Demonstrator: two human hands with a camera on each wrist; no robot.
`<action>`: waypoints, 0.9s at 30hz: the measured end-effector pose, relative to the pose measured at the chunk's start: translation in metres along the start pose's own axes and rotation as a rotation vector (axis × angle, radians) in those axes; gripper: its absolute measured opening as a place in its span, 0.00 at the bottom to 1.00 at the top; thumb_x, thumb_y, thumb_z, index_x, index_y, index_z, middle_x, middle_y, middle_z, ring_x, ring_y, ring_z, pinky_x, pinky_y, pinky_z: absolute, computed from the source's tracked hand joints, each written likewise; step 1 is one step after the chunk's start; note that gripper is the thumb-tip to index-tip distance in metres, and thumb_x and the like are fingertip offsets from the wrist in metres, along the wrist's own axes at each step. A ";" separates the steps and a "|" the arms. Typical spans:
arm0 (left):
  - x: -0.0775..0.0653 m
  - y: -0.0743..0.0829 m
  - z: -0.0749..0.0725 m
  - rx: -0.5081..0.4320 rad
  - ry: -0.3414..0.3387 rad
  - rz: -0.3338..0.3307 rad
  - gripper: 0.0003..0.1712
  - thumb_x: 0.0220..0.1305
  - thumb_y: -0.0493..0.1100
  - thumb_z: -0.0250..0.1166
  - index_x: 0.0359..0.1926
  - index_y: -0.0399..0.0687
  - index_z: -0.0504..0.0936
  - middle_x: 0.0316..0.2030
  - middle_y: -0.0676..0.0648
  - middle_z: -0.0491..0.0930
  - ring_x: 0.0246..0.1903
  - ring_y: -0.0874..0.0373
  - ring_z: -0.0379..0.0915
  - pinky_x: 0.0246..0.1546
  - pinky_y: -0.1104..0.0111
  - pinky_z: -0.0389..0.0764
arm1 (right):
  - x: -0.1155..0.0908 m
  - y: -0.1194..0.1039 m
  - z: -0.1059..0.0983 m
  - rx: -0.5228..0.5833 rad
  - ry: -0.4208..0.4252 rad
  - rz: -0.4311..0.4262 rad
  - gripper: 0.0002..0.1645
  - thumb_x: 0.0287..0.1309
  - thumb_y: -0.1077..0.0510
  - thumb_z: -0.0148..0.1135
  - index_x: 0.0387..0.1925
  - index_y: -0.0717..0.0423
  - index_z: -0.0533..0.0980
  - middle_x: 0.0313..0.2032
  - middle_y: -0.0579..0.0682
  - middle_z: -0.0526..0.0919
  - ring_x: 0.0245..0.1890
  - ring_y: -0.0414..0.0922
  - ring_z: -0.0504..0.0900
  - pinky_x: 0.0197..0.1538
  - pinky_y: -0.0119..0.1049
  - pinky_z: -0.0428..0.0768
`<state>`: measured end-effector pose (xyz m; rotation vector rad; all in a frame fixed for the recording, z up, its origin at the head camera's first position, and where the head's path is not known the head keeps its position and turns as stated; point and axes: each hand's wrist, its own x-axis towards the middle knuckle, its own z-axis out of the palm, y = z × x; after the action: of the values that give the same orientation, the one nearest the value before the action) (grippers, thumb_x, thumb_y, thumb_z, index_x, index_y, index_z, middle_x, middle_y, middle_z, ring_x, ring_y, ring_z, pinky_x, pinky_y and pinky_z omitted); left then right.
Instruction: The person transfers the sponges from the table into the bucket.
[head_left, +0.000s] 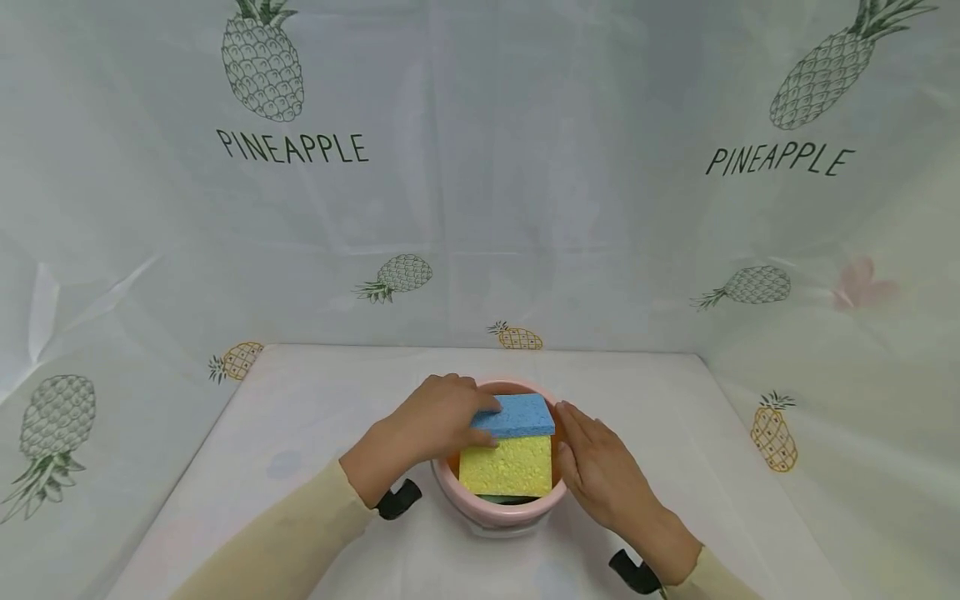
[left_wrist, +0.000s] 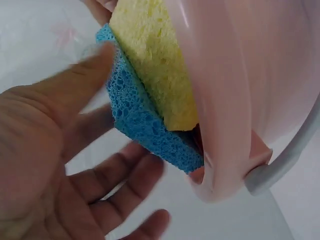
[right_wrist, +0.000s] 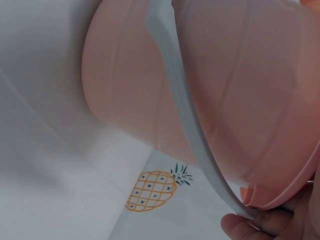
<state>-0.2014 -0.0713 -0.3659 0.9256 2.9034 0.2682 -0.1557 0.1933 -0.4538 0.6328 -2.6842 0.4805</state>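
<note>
A pink bucket (head_left: pixel 501 513) stands on the white table with a blue sponge (head_left: pixel 525 415) and a yellow sponge (head_left: pixel 507 467) in its mouth. The blue one lies behind and above the yellow one. My left hand (head_left: pixel 438 417) pinches the left end of the blue sponge between thumb and forefinger; its other fingers spread loosely in the left wrist view, where the thumb is blurred. My right hand (head_left: pixel 603 471) rests on the bucket's right rim with fairly straight fingers. In the right wrist view, its fingertips (right_wrist: pixel 235 225) touch the rim near the grey handle (right_wrist: pixel 187 115).
Something dark and green (head_left: pixel 510 499) shows under the yellow sponge, mostly hidden. A pineapple-print sheet (head_left: pixel 480 192) rises behind the table (head_left: pixel 637 400) and hangs at both sides. Black straps (head_left: pixel 399 500) sit at the wrists.
</note>
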 end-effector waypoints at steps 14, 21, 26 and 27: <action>0.006 0.011 0.021 0.168 0.117 0.026 0.09 0.72 0.50 0.68 0.34 0.64 0.93 0.35 0.60 0.87 0.34 0.59 0.69 0.44 0.59 0.72 | 0.005 -0.004 0.002 -0.014 -0.033 0.040 0.32 0.78 0.53 0.51 0.75 0.64 0.67 0.73 0.59 0.74 0.72 0.58 0.75 0.71 0.59 0.73; -0.005 -0.002 0.018 -0.051 0.167 -0.008 0.09 0.73 0.53 0.68 0.44 0.63 0.94 0.44 0.60 0.90 0.43 0.56 0.76 0.50 0.56 0.74 | 0.007 -0.003 0.000 -0.033 -0.029 0.004 0.32 0.78 0.52 0.52 0.74 0.66 0.68 0.72 0.61 0.74 0.71 0.61 0.76 0.70 0.61 0.73; -0.023 -0.011 0.018 -0.181 0.280 -0.082 0.09 0.73 0.50 0.68 0.46 0.58 0.93 0.46 0.57 0.90 0.48 0.54 0.79 0.54 0.53 0.76 | 0.006 -0.001 -0.004 -0.051 -0.034 0.008 0.32 0.79 0.50 0.51 0.74 0.65 0.69 0.72 0.61 0.74 0.72 0.61 0.74 0.71 0.61 0.72; -0.028 -0.013 0.020 -0.196 0.310 -0.114 0.09 0.73 0.50 0.67 0.46 0.58 0.93 0.46 0.56 0.90 0.49 0.54 0.79 0.55 0.52 0.76 | 0.006 0.000 -0.005 -0.046 -0.032 0.013 0.32 0.79 0.49 0.51 0.74 0.64 0.69 0.72 0.61 0.74 0.72 0.61 0.74 0.70 0.62 0.72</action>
<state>-0.1836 -0.0953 -0.3873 0.7431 3.1142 0.7326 -0.1591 0.1930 -0.4469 0.6153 -2.7222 0.4140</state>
